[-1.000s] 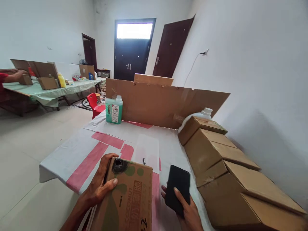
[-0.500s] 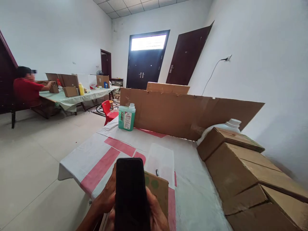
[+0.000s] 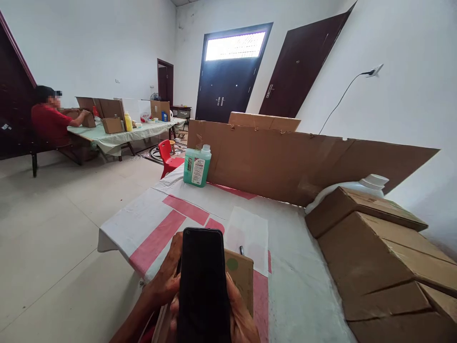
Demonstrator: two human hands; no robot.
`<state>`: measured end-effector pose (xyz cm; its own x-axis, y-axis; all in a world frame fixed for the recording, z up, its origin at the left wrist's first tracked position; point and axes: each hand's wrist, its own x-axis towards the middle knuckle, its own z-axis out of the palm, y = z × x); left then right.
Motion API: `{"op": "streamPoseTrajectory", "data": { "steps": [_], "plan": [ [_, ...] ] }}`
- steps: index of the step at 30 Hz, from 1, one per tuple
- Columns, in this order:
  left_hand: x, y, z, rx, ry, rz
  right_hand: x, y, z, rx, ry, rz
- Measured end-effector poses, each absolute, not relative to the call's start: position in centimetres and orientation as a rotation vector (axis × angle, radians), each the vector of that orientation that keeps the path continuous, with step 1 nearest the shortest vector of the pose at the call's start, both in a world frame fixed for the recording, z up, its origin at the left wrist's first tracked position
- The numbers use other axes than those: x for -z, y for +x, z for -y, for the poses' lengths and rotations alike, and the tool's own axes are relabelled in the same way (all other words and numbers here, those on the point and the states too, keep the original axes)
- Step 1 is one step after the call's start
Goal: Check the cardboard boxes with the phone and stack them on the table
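A black smartphone (image 3: 204, 286) stands upright at the bottom middle, its dark face toward me. My left hand (image 3: 164, 276) grips its left edge, with the fingers partly hidden behind it. Around the lower right edge, my right hand (image 3: 240, 309) is closed. Just behind the phone is a brown cardboard box (image 3: 244, 274) with a green dot, largely covered by the phone and hands. Beyond it a dark pen (image 3: 242, 250) lies by a white translucent sheet (image 3: 250, 228) on the table.
A green liquid jug (image 3: 197, 166) stands at the table's far left corner. An upright cardboard panel (image 3: 257, 157) borders the back. Cardboard boxes (image 3: 371, 252) and a white jug (image 3: 373, 183) line the right. A person in red (image 3: 50, 119) sits at another table, near a red chair (image 3: 169, 159).
The whole scene has shifted right and slightly up in view, as my head turned left and down. Both hands keep hold of the smartphone.
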<state>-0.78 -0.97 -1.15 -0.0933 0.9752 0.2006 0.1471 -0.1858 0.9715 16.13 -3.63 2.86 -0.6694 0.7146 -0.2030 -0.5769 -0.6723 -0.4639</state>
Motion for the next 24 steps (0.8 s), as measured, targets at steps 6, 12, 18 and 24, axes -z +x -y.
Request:
{"op": "streamPoseTrajectory", "data": {
  "steps": [6,12,18,24],
  "plan": [
    [1.6,-1.0,0.7,-1.284,1.477,-1.192,-2.6,16.3,4.2,-2.368,-0.424,0.431],
    [2.5,-1.3,0.2,-1.258,1.554,-1.102,-2.9,19.0,3.2,-2.053,-0.559,0.516],
    [3.9,-2.7,-0.9,-1.264,1.362,-1.162,4.0,29.7,-1.2,-0.753,-1.651,0.918],
    [5.5,-3.5,-3.0,-1.217,1.249,-1.111,10.0,36.4,-1.1,-0.608,-1.987,0.999]
  ]
}}
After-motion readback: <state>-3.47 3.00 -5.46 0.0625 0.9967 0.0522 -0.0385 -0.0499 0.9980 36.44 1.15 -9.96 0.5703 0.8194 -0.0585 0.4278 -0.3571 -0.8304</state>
